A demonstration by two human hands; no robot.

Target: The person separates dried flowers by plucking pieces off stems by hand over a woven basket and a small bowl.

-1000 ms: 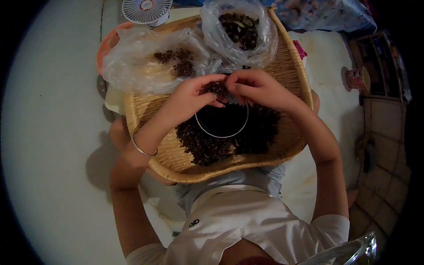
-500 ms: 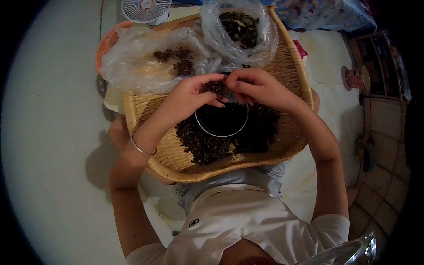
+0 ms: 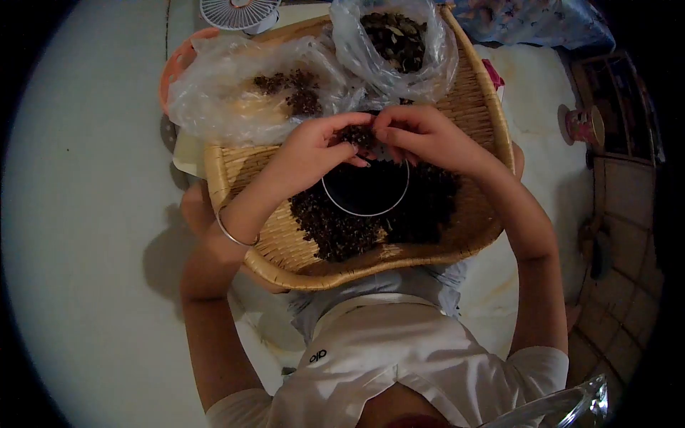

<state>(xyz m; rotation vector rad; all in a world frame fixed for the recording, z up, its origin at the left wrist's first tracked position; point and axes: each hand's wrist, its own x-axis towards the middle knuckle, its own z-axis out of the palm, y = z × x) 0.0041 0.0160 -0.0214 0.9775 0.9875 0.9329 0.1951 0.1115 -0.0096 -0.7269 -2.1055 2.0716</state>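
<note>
My left hand (image 3: 312, 148) curls around a clump of small, dark, dried seed-like pieces (image 3: 355, 135), thumb and fingers bent about it. From the other side my right hand (image 3: 419, 137) pinches at the clump's edge, thumb and index finger close together; what lies between those tips is too small to make out. Both hands hover over a dark round bowl (image 3: 364, 191) with a thin pale rim. The bowl stands in a woven basket tray (image 3: 275, 242), with loose dark dried pieces (image 3: 335, 232) heaped around it.
Behind my left hand a clear plastic bag (image 3: 221, 93) bears brown clusters. A second plastic bag (image 3: 442, 68) holds dark leafy bits at the tray's far end. Beyond are an orange basket rim (image 3: 171, 68), a white fan (image 3: 239, 11) and a red cup (image 3: 585, 127).
The view has shifted slightly, so the scene sits a little further right. My hands stay together over the bowl, with the right fingertips still at the clump and only small finger movement.
</note>
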